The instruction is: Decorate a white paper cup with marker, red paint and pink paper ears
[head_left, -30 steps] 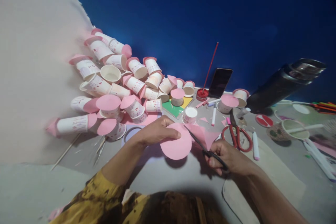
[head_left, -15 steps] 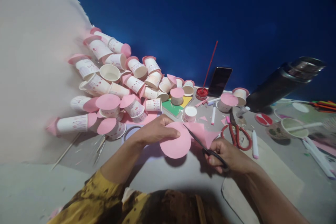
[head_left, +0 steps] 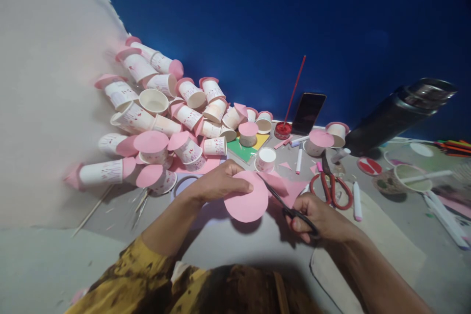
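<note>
Blue wall (head_left: 257,24) ahead; left hand (head_left: 221,181) pinches the pink disc (head_left: 247,207), right hand (head_left: 311,216) grips scissors (head_left: 289,212); beside it the offcut (head_left: 293,191) has flexed, so I judge cutting barely advanced.

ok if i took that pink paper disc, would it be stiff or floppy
The pink paper disc looks thin, so probably light. It seems fairly stiff, jutting flat from the left hand. It could crease easily, though: the pink paper strip beside it is bent.

Can read no word, number, brand or sign. Only purple and red marks on paper cups (head_left: 188,117) heaped beyond and left of the grip, too small to make out.
</note>
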The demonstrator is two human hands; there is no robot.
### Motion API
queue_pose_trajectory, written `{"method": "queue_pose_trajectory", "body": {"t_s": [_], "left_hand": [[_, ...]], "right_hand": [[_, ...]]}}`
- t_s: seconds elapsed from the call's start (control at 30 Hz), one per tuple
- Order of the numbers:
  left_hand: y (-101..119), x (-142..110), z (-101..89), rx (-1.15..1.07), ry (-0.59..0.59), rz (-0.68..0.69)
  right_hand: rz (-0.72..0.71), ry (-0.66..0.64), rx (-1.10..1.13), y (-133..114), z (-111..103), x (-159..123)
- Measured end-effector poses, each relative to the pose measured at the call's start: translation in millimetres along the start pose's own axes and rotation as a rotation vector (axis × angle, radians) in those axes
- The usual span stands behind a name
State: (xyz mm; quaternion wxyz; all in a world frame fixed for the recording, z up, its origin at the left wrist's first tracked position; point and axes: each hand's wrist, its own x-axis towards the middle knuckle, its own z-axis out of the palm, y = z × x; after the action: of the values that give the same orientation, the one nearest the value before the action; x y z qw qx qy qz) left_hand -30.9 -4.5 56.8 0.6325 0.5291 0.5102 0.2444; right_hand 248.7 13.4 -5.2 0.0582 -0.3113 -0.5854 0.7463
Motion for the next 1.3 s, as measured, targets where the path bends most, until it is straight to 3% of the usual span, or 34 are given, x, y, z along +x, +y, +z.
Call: {"method": "queue_pose_trajectory", "body": {"t_s": [0.53, 0.77, 1.0, 1.3], "left_hand": [[1.3, -2.4, -1.6, 0.040, -0.025, 0.016], [2.3, -8.5, -2.1, -0.002, 0.025, 0.020], [4.9, -16.6, -4.4, 0.037, 0.061, -0.016], [11.0, -14.7, 4.3, 0.019, -0.030, -0.023]], "right_hand": [[0.017, 0.006, -0.043, -2.3, -1.4, -2.1], [-0.073, -0.100, 0.075, 3.9, -0.5, -4.6], [-0.030, -0.063, 0.043, 6.5, 2.3, -6.8], [-0.093, -0.084, 0.071, 3.6, 3.2, -8.3]]}}
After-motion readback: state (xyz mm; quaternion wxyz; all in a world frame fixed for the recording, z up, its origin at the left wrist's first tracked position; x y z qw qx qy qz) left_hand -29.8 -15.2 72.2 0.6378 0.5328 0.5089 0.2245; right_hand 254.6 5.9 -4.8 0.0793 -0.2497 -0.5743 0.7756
